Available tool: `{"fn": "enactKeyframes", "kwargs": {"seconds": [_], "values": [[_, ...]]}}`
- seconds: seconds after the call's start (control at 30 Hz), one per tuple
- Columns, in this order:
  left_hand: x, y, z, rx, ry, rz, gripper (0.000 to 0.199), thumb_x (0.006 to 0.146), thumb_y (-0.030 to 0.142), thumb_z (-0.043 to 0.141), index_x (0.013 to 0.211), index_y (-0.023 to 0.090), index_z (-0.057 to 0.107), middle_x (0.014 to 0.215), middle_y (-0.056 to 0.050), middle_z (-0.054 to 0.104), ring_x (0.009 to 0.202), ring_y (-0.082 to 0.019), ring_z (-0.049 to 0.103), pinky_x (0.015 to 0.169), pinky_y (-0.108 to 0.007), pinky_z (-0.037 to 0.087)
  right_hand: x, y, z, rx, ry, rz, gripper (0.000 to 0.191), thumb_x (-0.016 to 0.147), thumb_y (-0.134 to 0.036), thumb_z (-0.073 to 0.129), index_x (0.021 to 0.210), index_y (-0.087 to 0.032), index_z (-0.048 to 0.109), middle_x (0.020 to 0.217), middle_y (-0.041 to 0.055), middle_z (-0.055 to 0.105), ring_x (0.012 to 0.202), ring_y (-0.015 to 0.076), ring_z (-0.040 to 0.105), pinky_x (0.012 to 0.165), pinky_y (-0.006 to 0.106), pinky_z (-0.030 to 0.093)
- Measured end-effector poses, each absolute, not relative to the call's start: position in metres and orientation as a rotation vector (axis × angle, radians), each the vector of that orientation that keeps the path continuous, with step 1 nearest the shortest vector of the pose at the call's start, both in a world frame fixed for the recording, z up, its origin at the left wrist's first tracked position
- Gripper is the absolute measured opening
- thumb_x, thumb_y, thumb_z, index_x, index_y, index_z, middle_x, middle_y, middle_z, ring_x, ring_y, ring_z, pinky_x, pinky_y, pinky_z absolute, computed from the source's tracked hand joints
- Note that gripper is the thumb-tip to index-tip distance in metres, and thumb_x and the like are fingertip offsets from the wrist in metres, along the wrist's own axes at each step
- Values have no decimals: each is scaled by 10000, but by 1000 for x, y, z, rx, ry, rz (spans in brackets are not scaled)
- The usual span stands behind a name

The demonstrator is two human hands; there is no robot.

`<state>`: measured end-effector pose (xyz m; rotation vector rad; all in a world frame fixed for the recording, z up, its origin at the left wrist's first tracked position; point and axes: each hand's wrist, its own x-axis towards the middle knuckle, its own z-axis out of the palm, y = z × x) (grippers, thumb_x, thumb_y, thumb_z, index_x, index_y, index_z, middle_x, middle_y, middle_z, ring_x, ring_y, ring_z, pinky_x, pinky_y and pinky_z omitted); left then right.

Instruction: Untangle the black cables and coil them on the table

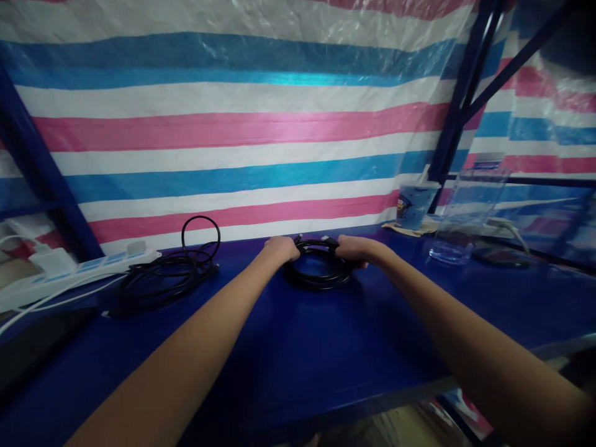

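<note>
A black cable coil (319,284) rests on the blue tabletop (298,360) near the middle of the view, wound into a round loop. My left hand (282,249) is closed on the coil's upper left side. Its upper right side is gripped by my right hand (356,249), with the fingers curled round it. Two cable ends with connectors stick up at the top of the coil, between my hands. Another black cable (162,279) lies in looser loops to the left, one loop standing upright.
On the left are a white power strip (93,268) with chargers and a dark flat device (41,347). At the right stand a patterned cup (412,208) and a clear plastic bottle (459,230), beside a dark object (500,254). Blue metal posts flank a striped sheet.
</note>
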<state>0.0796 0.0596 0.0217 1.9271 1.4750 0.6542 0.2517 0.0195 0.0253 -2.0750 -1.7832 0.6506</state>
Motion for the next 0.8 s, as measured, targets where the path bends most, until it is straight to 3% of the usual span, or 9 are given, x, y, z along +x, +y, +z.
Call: {"fn": "enactKeyframes", "kwargs": {"seconds": [0.1, 0.2, 0.33, 0.57, 0.7, 0.8], "values": [[77, 63, 16, 1975, 1617, 564, 182, 544, 214, 710, 539, 156, 538, 611, -103, 558, 781, -298, 580, 646, -332, 425, 256, 22, 17, -2038, -1770, 659, 91, 724, -156, 541, 813, -142, 535, 498, 13, 467, 393, 126, 439, 396, 257, 329], [71, 64, 11, 1960, 1642, 479, 283, 618, 387, 671, 759, 148, 618, 670, -93, 576, 701, -244, 580, 591, -297, 420, 264, 23, 12, -1977, -1748, 725, 205, 746, -239, 577, 915, -132, 535, 598, 10, 480, 446, 107, 437, 396, 240, 335], [64, 63, 3, 1903, 1578, 452, 488, 705, 515, 552, 1030, 151, 579, 723, -66, 579, 562, -151, 526, 484, -245, 370, 274, 22, 8, -1911, -1706, 801, 318, 808, -372, 551, 1030, -145, 536, 661, 1, 465, 509, 89, 419, 417, 214, 344], [53, 64, -1, 1892, 1632, 420, 573, 717, 582, 490, 1032, 110, 571, 688, -79, 567, 471, -124, 474, 430, -249, 329, 281, 20, 9, -1893, -1687, 885, 380, 844, -468, 508, 989, -125, 585, 651, 11, 467, 512, 85, 420, 439, 214, 352], [50, 63, -4, 2004, 1699, 410, 586, 732, 611, 444, 975, 103, 605, 694, -117, 606, 535, -182, 553, 495, -291, 395, 280, 18, 8, -1922, -1684, 853, 456, 833, -536, 493, 979, -114, 590, 625, 15, 471, 476, 91, 433, 437, 228, 387], [52, 61, -2, 2122, 1787, 407, 583, 759, 612, 398, 943, 111, 634, 776, -169, 643, 688, -261, 610, 604, -353, 441, 280, 16, 8, -1979, -1674, 787, 500, 832, -566, 466, 987, -106, 588, 630, 37, 504, 456, 104, 453, 418, 239, 393]]}}
